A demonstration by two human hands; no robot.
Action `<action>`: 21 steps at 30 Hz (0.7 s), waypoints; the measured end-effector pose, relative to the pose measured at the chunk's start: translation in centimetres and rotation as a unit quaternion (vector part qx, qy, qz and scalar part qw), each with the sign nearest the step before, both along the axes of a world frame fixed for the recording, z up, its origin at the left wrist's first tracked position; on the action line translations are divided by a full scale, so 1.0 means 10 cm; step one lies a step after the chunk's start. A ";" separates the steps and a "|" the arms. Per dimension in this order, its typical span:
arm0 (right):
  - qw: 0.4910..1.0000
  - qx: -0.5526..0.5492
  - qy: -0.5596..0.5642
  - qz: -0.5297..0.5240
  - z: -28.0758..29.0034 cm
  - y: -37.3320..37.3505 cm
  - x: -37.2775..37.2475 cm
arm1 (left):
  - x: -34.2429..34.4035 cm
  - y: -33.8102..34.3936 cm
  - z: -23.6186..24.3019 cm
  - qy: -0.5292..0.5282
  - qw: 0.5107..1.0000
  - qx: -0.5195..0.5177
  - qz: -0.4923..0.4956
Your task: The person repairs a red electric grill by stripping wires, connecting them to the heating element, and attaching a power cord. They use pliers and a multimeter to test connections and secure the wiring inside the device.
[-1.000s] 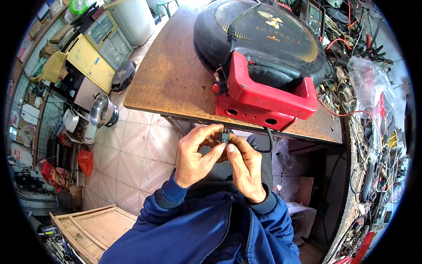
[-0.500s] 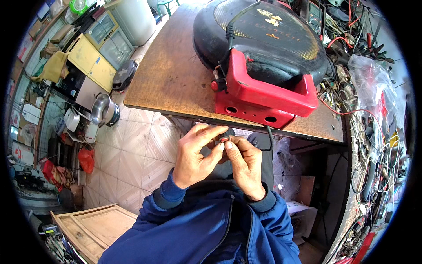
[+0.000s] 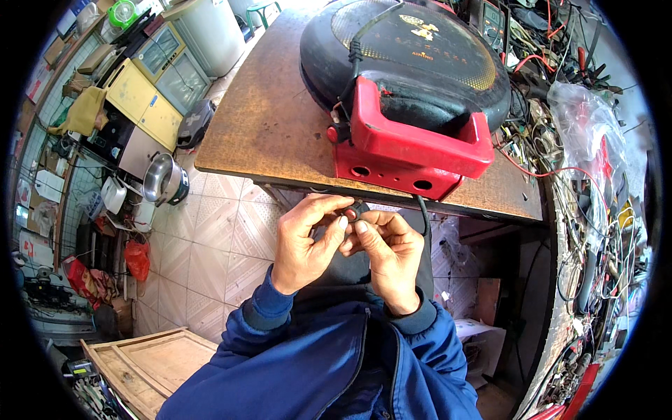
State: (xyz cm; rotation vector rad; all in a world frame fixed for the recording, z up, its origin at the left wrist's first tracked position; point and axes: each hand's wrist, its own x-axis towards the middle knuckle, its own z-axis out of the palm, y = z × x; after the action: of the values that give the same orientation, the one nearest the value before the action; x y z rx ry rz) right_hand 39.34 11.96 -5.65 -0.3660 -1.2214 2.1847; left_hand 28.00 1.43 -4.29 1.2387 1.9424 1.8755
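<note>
Between my fingertips is a small dark round part with a red face [image 3: 352,214], too small to name surely. My left hand [image 3: 306,238] pinches it from the left with thumb and forefinger. From the right, my right hand [image 3: 388,255] closes on it with its thumb and bent fingers. Both hands are just below the table's front edge, above my lap. On the table right beyond them stands a black round electric griddle [image 3: 413,63]. Its red handle housing [image 3: 413,143] faces me, with two round holes in the front. A red-and-black knob-like part [image 3: 337,133] hangs by wires at the housing's left side.
The wooden table [image 3: 241,133] has a rounded front-left corner. Tangled wires [image 3: 542,147] and tools crowd its right side, with a multimeter [image 3: 492,24] and a clear plastic bag [image 3: 584,119]. A steel pot [image 3: 162,178] stands on the left; a wooden panel [image 3: 154,360] lies lower left.
The small part has turned and come up between my fingers, showing more of its red face. My right fingers have shifted and curled. The whole view has moved slightly.
</note>
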 end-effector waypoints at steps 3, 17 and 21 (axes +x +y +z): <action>1.000 -0.021 0.003 0.013 -0.01 0.02 -0.01 | 0.01 0.01 -0.01 -0.003 1.000 0.007 0.006; 0.999 0.025 -0.008 -0.019 0.00 0.02 -0.05 | 0.02 0.02 0.04 0.042 0.999 0.005 0.027; 0.948 0.282 -0.057 -0.132 0.05 0.05 -0.15 | -0.06 0.06 0.03 0.063 0.996 0.048 0.051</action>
State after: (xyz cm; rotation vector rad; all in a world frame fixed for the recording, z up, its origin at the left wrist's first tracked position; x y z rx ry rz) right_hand 37.89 12.47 -5.14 -0.3882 -1.6850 1.5209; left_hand 27.40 2.07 -4.03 1.3387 2.0359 2.0069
